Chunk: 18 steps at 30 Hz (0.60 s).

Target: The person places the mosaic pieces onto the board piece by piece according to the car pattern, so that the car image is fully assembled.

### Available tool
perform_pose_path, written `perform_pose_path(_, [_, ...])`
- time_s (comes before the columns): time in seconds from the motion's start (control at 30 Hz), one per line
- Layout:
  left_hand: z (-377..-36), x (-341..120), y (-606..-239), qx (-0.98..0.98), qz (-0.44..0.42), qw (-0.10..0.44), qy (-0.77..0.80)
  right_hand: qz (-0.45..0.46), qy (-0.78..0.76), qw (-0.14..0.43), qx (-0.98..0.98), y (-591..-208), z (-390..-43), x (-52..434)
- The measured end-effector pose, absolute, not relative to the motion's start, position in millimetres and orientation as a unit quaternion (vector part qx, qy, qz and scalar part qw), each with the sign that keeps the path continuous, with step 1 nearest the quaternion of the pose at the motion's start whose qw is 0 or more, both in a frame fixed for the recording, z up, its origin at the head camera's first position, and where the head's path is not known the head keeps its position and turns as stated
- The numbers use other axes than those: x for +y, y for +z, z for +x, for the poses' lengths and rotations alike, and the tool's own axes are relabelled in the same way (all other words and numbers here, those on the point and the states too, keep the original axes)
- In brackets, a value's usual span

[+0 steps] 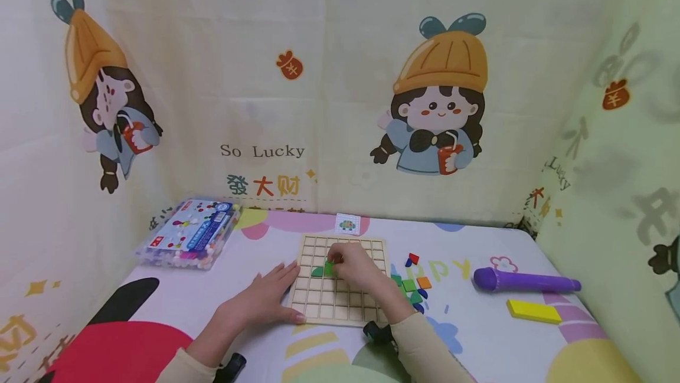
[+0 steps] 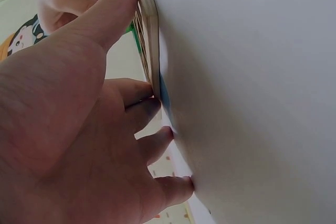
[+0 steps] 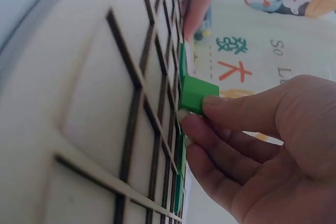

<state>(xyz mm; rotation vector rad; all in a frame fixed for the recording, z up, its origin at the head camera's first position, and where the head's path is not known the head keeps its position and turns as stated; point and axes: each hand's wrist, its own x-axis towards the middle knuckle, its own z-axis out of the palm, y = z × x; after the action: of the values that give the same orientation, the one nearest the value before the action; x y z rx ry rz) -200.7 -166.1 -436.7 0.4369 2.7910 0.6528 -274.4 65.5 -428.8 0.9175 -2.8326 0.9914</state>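
A wooden grid board (image 1: pixel 340 300) lies on the table in front of me. My left hand (image 1: pixel 265 299) lies flat on the table with straight fingers against the board's left edge (image 2: pixel 149 24), thumb along its front corner. My right hand (image 1: pixel 353 262) hovers over the board's upper middle and pinches a green block (image 3: pixel 197 94) between thumb and fingers, setting it against the grid cells (image 3: pixel 94 103). More green pieces (image 1: pixel 319 271) sit in the board just left of that hand.
Loose coloured pieces (image 1: pixel 414 288) lie right of the board. Farther right are a purple pen (image 1: pixel 526 281) and a yellow block (image 1: pixel 533 311). A plastic box of pieces (image 1: pixel 188 232) stands at the back left, a small picture card (image 1: pixel 347 225) behind the board. Printed fabric walls surround the table.
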Motion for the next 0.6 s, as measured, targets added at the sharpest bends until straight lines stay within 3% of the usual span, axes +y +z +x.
perform_pose_path(0.33, [-200.6,-163.6,-434.3,0.958,0.142,0.123,0.215,0.303,0.253,0.035,-0.918,-427.6,-270.0,60.2])
perform_pose_path(0.6, [-200.4,-164.7,-435.9,0.957,0.144,0.126,0.217,0.302,0.215,0.016,-0.929,-429.8,-264.7,61.3])
